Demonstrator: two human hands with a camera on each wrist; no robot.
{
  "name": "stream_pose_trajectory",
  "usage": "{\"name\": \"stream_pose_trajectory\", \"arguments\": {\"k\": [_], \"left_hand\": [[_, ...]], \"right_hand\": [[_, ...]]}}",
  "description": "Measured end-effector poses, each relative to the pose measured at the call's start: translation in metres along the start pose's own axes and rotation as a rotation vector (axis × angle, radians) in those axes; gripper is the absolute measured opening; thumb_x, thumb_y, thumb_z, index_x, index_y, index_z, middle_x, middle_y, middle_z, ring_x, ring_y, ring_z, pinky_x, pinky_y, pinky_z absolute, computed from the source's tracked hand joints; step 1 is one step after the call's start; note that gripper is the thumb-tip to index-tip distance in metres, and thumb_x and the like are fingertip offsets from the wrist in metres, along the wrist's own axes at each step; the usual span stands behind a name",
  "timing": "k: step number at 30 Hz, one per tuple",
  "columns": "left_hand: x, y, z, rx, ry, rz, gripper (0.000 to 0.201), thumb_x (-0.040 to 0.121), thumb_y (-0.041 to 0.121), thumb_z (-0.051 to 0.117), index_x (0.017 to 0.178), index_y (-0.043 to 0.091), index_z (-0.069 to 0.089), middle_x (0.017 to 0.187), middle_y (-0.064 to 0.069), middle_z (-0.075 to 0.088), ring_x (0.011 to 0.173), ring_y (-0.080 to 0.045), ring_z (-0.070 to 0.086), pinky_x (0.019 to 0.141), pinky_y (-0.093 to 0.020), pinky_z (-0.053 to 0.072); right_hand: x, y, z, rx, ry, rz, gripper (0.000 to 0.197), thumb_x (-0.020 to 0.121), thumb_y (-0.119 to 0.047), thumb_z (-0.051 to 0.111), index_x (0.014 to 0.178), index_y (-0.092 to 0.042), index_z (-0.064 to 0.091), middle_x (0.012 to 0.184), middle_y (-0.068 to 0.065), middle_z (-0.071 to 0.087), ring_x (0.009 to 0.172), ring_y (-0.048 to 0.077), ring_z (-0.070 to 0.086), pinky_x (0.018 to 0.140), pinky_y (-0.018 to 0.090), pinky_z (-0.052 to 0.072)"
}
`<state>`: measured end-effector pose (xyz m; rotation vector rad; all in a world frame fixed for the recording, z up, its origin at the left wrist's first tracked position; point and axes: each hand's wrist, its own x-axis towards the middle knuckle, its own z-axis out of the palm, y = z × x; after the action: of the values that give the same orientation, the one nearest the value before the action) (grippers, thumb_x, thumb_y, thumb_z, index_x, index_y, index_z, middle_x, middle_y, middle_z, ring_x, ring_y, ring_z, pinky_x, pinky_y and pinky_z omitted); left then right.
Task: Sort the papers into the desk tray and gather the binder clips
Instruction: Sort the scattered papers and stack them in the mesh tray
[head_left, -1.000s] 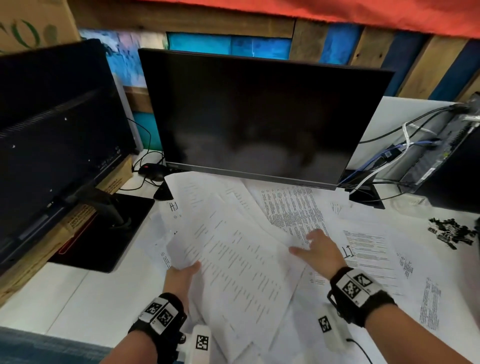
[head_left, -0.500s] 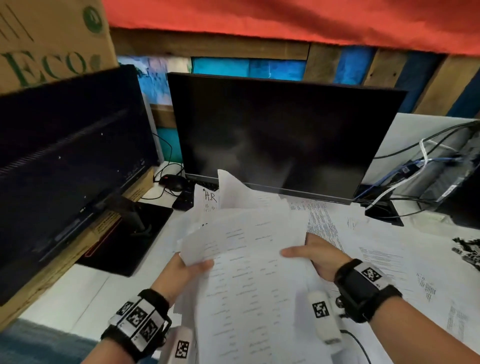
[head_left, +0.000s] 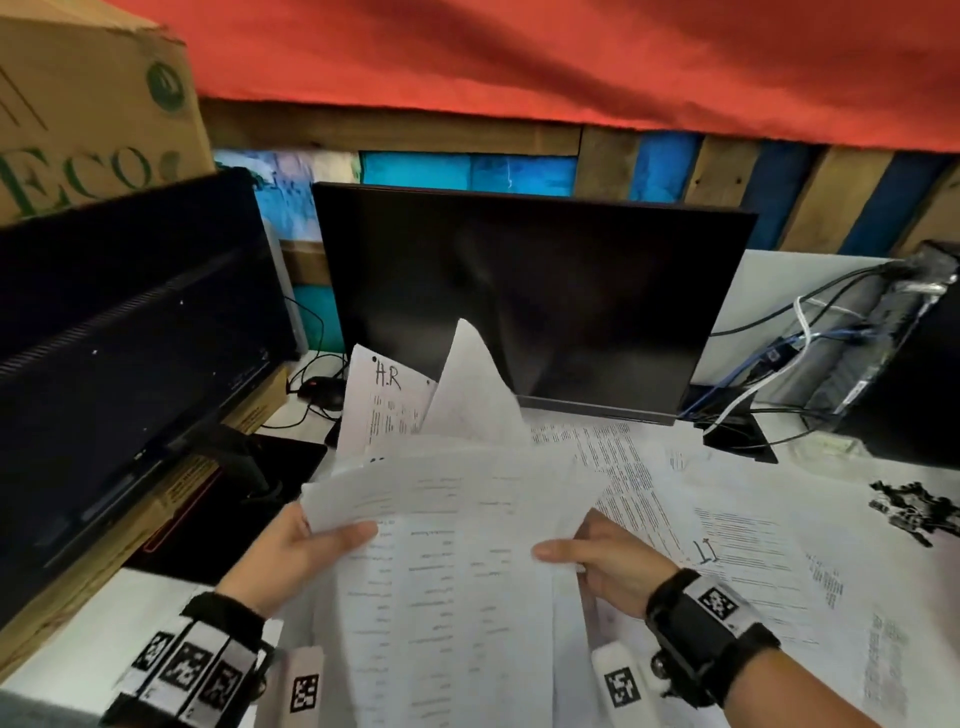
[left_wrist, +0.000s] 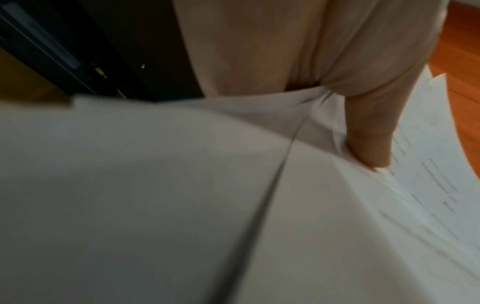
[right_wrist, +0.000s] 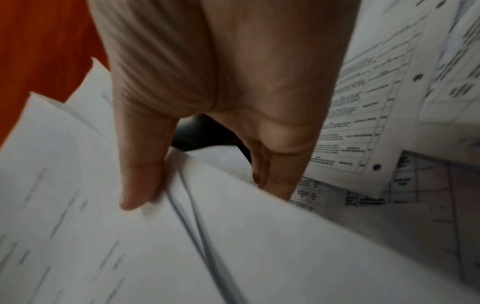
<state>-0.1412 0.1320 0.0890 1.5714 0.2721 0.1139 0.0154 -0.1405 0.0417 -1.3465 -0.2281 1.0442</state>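
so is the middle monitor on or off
It looks off: the middle monitor screen is uniformly dark, showing only faint reflections behind the raised papers.

We cannot read the print on the held papers (head_left: 447, 561), which motion blurs, and their lower edge runs off the head view. The fingers of both hands lie hidden beneath the sheets, and the binder clips (head_left: 917, 512) are too small to count.

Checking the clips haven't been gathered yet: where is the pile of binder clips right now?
In the head view the binder clips lie in a loose black pile at the far right edge, on the scattered papers, right of the right hand.
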Motion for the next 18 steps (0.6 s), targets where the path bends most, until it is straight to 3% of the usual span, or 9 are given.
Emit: {"name": "stream_pose_trajectory", "arguments": {"k": [2, 5, 7, 9, 11, 14, 18], "left_hand": [[-0.001, 0.004, -0.007, -0.032, 0.019, 0.026, 0.069, 0.034, 0.052, 0.088, 0.093, 0.019, 0.074, 0.096, -0.011, 0.074, 0.089, -0.024, 0.071, 0.068, -0.028, 0.059], [0.003, 0.006, -0.015, -0.064, 0.064, 0.067, 0.070, 0.036, 0.050, 0.089, 0.096, 0.018, 0.072, 0.099, -0.013, 0.073, 0.092, -0.029, 0.071, 0.073, -0.036, 0.060], [0.010, 0.006, -0.018, -0.094, 0.082, 0.090, 0.072, 0.038, 0.046, 0.090, 0.100, 0.015, 0.071, 0.104, -0.016, 0.071, 0.098, -0.034, 0.068, 0.082, -0.044, 0.057], [0.019, 0.006, -0.018, -0.116, 0.095, 0.113, 0.067, 0.042, 0.040, 0.091, 0.101, 0.015, 0.071, 0.108, -0.016, 0.070, 0.102, -0.035, 0.066, 0.087, -0.047, 0.055], [0.028, 0.009, -0.013, -0.148, 0.099, 0.161, 0.056, 0.047, 0.033, 0.089, 0.099, 0.018, 0.073, 0.108, -0.013, 0.071, 0.103, -0.033, 0.066, 0.087, -0.044, 0.055], [0.042, 0.016, -0.004, -0.226, 0.120, 0.263, 0.055, 0.047, 0.027, 0.088, 0.099, 0.021, 0.073, 0.106, -0.004, 0.073, 0.102, -0.024, 0.067, 0.080, -0.031, 0.056], [0.059, 0.015, 0.013, -0.273, 0.130, 0.293, 0.068, 0.043, 0.032, 0.091, 0.105, 0.019, 0.066, 0.104, 0.001, 0.073, 0.100, -0.016, 0.068, 0.077, -0.026, 0.056]], "right_hand": [[0.007, 0.000, 0.005, 0.054, 0.012, -0.016, 0.080, 0.064, -0.009, 0.084, 0.133, -0.015, 0.044, 0.125, 0.009, 0.064, 0.116, 0.027, 0.061, 0.100, 0.047, 0.046], [0.014, -0.008, 0.014, 0.103, -0.039, -0.078, 0.067, 0.067, -0.002, 0.078, 0.127, -0.006, 0.051, 0.124, 0.017, 0.063, 0.114, 0.032, 0.061, 0.093, 0.041, 0.052], [0.017, -0.019, 0.019, 0.103, -0.080, -0.118, 0.071, 0.061, -0.008, 0.084, 0.125, 0.000, 0.055, 0.123, 0.020, 0.063, 0.114, 0.035, 0.060, 0.091, 0.040, 0.053], [0.021, -0.032, 0.023, 0.063, -0.049, -0.197, 0.080, 0.052, -0.018, 0.089, 0.124, -0.001, 0.057, 0.122, 0.019, 0.064, 0.114, 0.034, 0.061, 0.097, 0.045, 0.049], [0.024, -0.048, 0.024, 0.052, 0.033, -0.312, 0.084, 0.049, -0.022, 0.091, 0.124, -0.003, 0.057, 0.122, 0.016, 0.065, 0.114, 0.031, 0.061, 0.102, 0.047, 0.045], [0.022, -0.071, 0.021, 0.036, 0.176, -0.514, 0.081, 0.047, -0.026, 0.090, 0.119, -0.005, 0.060, 0.118, 0.010, 0.068, 0.111, 0.022, 0.064, 0.094, 0.032, 0.051], [0.011, -0.087, 0.011, -0.056, 0.257, -0.624, 0.044, 0.067, 0.002, 0.075, 0.109, -0.008, 0.065, 0.111, 0.010, 0.070, 0.104, 0.020, 0.067, 0.090, 0.028, 0.053]]}}
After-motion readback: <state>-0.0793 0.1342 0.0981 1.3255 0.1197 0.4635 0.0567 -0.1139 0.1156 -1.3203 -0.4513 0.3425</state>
